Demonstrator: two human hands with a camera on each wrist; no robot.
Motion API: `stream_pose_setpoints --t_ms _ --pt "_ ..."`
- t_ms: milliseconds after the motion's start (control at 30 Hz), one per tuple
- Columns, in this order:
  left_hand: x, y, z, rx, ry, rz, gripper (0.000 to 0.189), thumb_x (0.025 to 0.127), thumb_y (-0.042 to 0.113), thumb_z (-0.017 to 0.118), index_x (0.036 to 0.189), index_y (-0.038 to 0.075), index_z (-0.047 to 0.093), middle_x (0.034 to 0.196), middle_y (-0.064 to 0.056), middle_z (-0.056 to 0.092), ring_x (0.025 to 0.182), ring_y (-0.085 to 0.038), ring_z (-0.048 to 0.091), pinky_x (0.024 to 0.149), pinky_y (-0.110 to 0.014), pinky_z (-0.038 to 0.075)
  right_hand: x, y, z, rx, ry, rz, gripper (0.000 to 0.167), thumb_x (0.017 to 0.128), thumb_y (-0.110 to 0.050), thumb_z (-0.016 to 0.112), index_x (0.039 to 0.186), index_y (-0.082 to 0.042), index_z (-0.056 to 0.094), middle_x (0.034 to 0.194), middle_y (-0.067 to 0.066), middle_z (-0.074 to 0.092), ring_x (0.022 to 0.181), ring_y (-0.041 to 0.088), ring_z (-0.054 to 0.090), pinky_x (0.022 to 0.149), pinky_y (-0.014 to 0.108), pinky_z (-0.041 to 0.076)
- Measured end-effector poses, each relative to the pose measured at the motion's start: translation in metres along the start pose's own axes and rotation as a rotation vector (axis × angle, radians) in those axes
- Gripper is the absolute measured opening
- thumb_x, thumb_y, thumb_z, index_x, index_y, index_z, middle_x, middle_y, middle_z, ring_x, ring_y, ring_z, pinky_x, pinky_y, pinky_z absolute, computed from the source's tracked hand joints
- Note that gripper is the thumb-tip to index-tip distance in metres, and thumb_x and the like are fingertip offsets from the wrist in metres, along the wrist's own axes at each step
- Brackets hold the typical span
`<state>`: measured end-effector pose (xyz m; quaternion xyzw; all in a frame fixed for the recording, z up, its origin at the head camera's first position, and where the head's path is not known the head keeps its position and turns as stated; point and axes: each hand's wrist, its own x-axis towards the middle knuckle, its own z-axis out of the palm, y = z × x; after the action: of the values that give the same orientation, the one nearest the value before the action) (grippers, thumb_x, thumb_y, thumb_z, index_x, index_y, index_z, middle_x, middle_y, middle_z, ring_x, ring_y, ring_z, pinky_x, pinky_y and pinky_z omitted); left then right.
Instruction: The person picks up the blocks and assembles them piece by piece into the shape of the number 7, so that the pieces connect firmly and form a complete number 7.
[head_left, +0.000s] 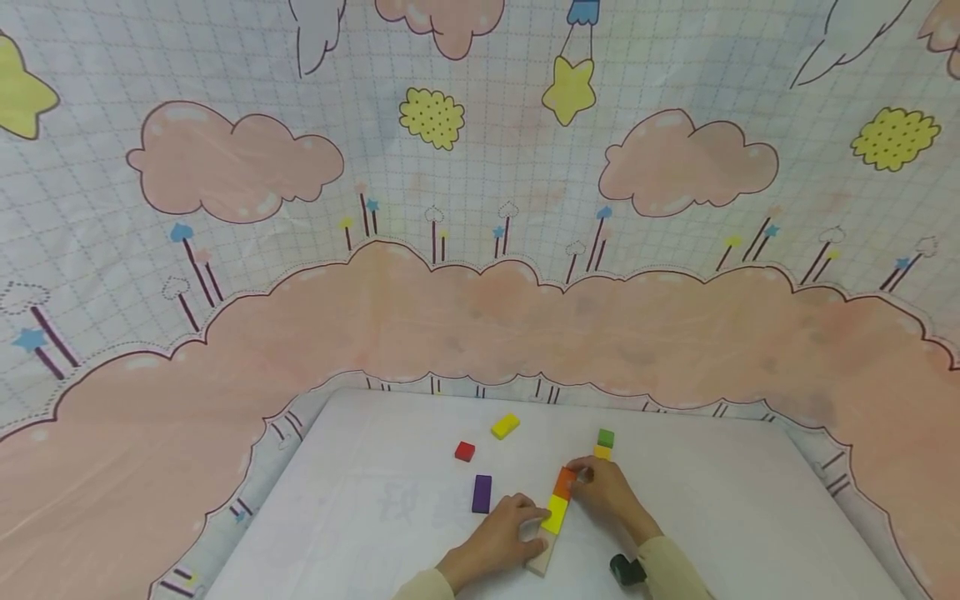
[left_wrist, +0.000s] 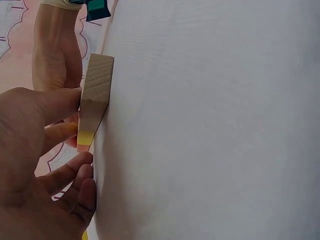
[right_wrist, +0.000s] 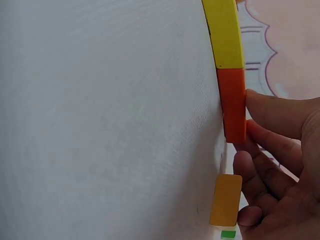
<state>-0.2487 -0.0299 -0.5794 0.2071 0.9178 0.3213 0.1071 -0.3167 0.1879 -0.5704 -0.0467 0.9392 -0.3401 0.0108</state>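
While your left grip (head_left: 491, 537) lies relaxed, thumb and forefinger touching the plain wooden block (head_left: 542, 562) and the bright yellow block (head_left: 555, 515), your right grip (head_left: 609, 492) has thumb and forefinger at the orange block (head_left: 564, 482); whether it pinches the block cannot be told. All three line up end to end on the white counter (head_left: 337, 500), the wooden one nearest you, the orange farthest. Beside your right grip, an amber block (right_wrist: 226, 200) sits next to a green block (head_left: 606, 437). To the left, well apart, are a purple block (head_left: 482, 494), a red block (head_left: 465, 451) and a lone yellow block (head_left: 506, 426). Behind rises a cloud-patterned sheet (head_left: 480, 325).
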Motion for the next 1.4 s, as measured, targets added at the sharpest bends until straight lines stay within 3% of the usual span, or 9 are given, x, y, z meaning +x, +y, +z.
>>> stream_pose_setpoints --t_ms 200,400,967,1200,1400 --pt "-0.002 0.0 0.001 0.018 -0.003 0.002 0.04 0.089 0.038 0.071 0.128 0.035 0.064 0.118 0.01 0.057 0.102 -0.005 0.049 0.096 -0.033 0.052 -0.005 -0.003 -0.002 -0.002 -0.003 -0.009 0.024 0.084 -0.012 0.074 0.108 -0.015 0.073 0.105 0.003 0.068 0.088 0.018 0.052 0.08 0.036 0.049" --pt "-0.003 -0.002 0.003 0.041 -0.005 0.011 0.04 0.088 0.04 0.071 0.127 0.037 0.063 0.119 0.011 0.057 0.103 -0.005 0.049 0.097 -0.033 0.052 -0.007 -0.004 -0.001 -0.019 -0.006 -0.011 0.026 0.084 -0.012 0.076 0.109 -0.015 0.073 0.103 0.001 0.068 0.086 0.017 0.052 0.078 0.034 0.049" --pt "-0.007 0.002 0.005 0.124 0.005 0.025 0.045 0.085 0.045 0.073 0.128 0.037 0.062 0.12 0.012 0.059 0.104 -0.005 0.05 0.098 -0.032 0.051 -0.013 -0.003 0.0 0.028 -0.034 -0.033 0.025 0.084 -0.011 0.075 0.108 -0.018 0.073 0.11 0.002 0.069 0.095 0.019 0.058 0.09 0.045 0.053" --pt "-0.008 0.004 0.002 0.107 0.0 0.031 0.045 0.086 0.044 0.073 0.129 0.036 0.063 0.118 0.013 0.057 0.103 -0.004 0.048 0.098 -0.031 0.05 -0.013 -0.002 0.001 0.033 -0.022 -0.063 0.026 0.084 -0.009 0.074 0.109 -0.016 0.072 0.113 0.003 0.069 0.101 0.021 0.061 0.095 0.048 0.052" --pt "-0.007 0.002 0.005 0.1 -0.013 0.009 0.045 0.085 0.045 0.072 0.129 0.037 0.063 0.118 0.012 0.058 0.102 -0.005 0.048 0.098 -0.035 0.051 -0.013 -0.001 0.001 0.026 -0.04 -0.032 0.031 0.083 -0.012 0.076 0.114 -0.017 0.071 0.117 0.004 0.068 0.108 0.024 0.062 0.099 0.051 0.05"
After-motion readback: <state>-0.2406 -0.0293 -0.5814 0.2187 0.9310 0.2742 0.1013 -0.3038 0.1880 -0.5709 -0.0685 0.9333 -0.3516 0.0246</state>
